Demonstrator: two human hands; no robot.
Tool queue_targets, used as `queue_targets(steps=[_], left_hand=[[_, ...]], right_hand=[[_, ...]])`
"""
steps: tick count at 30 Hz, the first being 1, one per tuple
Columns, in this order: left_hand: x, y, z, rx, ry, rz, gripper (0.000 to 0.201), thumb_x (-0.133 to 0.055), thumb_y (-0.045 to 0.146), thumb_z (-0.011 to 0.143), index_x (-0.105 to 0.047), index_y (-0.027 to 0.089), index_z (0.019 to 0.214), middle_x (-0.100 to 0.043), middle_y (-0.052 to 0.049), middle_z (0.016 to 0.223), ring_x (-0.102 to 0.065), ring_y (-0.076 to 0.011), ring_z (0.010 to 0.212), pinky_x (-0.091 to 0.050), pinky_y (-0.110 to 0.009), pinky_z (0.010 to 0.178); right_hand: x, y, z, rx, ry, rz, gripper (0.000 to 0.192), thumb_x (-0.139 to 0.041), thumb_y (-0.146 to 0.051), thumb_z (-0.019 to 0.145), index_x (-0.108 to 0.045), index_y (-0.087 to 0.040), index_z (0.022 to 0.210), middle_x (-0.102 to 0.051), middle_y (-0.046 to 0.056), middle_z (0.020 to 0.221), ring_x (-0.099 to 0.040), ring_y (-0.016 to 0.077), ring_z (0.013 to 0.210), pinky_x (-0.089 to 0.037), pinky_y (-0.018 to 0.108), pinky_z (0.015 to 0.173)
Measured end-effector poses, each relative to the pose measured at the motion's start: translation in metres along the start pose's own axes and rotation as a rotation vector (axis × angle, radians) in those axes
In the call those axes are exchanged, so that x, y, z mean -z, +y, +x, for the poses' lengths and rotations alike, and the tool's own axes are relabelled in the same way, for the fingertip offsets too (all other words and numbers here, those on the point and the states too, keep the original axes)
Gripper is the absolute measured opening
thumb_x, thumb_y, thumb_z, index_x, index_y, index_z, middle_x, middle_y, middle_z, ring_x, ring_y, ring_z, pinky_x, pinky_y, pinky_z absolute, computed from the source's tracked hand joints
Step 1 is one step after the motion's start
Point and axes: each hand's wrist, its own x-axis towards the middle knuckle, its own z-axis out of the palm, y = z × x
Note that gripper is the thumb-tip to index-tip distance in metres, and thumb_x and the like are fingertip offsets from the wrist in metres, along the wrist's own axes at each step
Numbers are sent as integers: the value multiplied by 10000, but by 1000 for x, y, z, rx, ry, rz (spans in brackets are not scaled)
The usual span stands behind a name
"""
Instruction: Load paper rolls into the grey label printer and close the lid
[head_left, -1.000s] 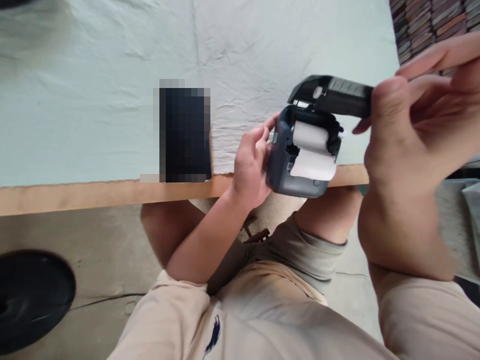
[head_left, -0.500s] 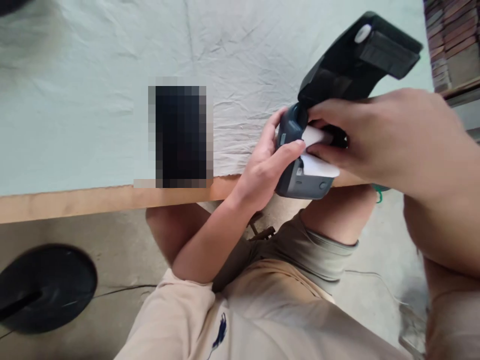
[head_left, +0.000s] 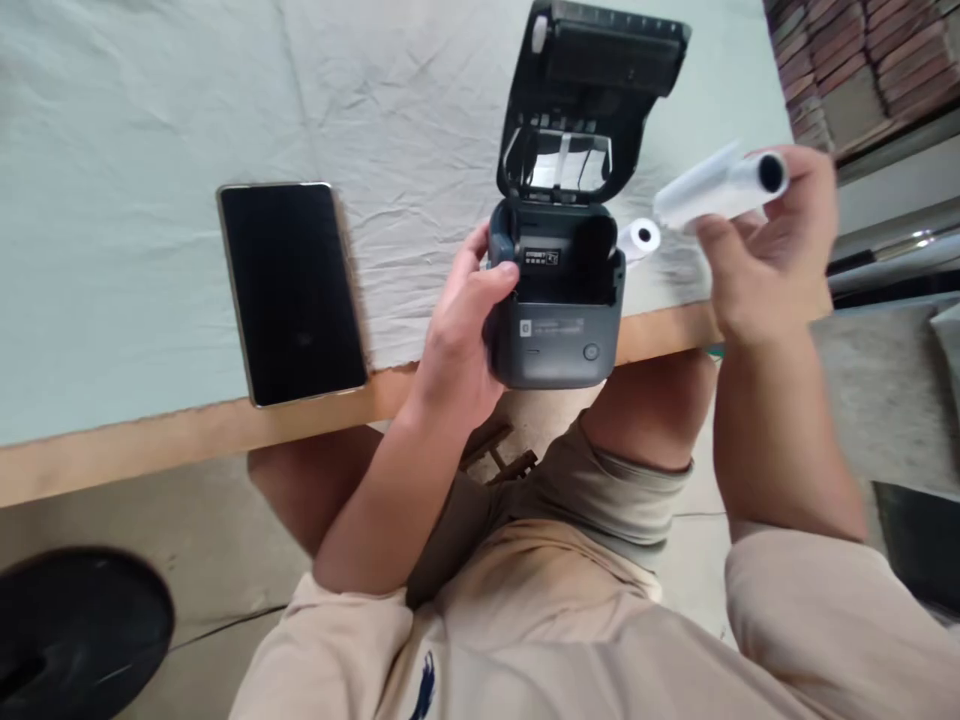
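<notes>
My left hand [head_left: 469,330] grips the left side of a dark grey label printer [head_left: 559,345], its thumb resting on the top edge. The printer's lid [head_left: 592,60] is swung up, and its paper bay [head_left: 570,260] shows no roll inside. To the right of it, my right hand [head_left: 772,250] is closed around a white paper roll [head_left: 712,190] with a dark hollow core and a loose paper end. A second, smaller-looking white roll [head_left: 641,240] lies on the cloth just behind the printer's right side, partly hidden by it.
A tablet [head_left: 296,295] with a dark screen lies on the pale cloth [head_left: 150,200] to the left. The wooden table edge [head_left: 150,445] runs above my lap. A round black base [head_left: 82,630] stands on the floor at lower left. Stacked bricks [head_left: 862,60] are at upper right.
My right hand has drawn the paper roll out of the printer's bay and moved it right. The printer now faces me more squarely, still in my left hand, and the second roll has come into view.
</notes>
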Motion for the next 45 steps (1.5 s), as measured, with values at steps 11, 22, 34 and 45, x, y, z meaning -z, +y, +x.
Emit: queue_targets(steps=[11, 22, 34, 45], left_hand=[[-3, 0, -1, -16, 47, 44, 208, -577, 265, 927, -656, 322, 1110, -764, -8, 987, -627, -290, 1327, -602, -373, 988], [-2, 1, -2, -44, -4, 42, 294, -543, 267, 938, -675, 312, 1197, -762, -8, 966, -623, -267, 1330, -590, -356, 984], [-1, -2, -2, -85, -23, 119, 137, -522, 265, 955, -649, 266, 1004, -725, 2, 1021, -693, -206, 1117, -590, -294, 946], [-2, -10, -4, -95, 20, 170, 342, -642, 202, 892, -609, 303, 1216, -712, 1, 1209, -621, -220, 1350, -550, -285, 1050]], right_hand=[[-24, -58, -46, 99, 137, -181, 431, -662, -330, 858, -550, -320, 1274, -629, 54, 1205, -637, 216, 938, -542, 397, 803], [-46, -63, -47, -6, 108, 198, 639, -623, -507, 908, -307, -428, 1457, -585, 34, 1439, -624, 236, 1283, -635, 424, 889], [-29, -83, -54, -148, -34, 580, 549, -676, -389, 840, -467, -436, 1346, -622, -28, 1300, -695, 199, 1184, -633, 447, 1015], [-18, -159, -18, 147, -342, -551, 230, -608, -354, 881, -587, -311, 1106, -718, 21, 1006, -694, 284, 964, -562, 491, 875]])
